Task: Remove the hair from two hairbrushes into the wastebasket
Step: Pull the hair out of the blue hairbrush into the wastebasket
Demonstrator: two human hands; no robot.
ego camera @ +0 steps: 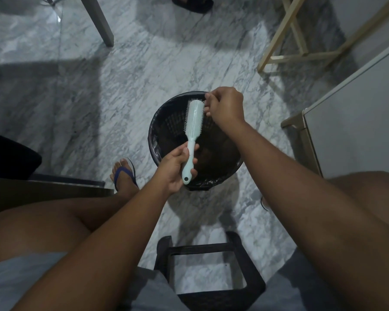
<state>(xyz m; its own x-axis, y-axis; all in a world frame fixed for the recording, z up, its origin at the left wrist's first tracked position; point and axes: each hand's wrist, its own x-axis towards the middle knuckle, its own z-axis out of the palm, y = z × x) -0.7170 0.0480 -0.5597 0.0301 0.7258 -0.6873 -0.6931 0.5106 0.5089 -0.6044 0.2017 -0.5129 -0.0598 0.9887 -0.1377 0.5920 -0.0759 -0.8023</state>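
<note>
Head view: a mint brush [194, 122] is held over the open mouth of a black, bag-lined wastebasket [153, 131] that stands on the marble floor [121, 86]. The left hand [174, 169] grips the brush handle, with fingers and thumb wrapped round it. The head points up and away, over the basket's far side. The right hand [226, 106] is at the far end of the head with its fingers curled, pinching at the bristles on the right edge. Whether hair is between them is too fine to tell. Below, between the knees, stands a dark stool [211, 277].
</note>
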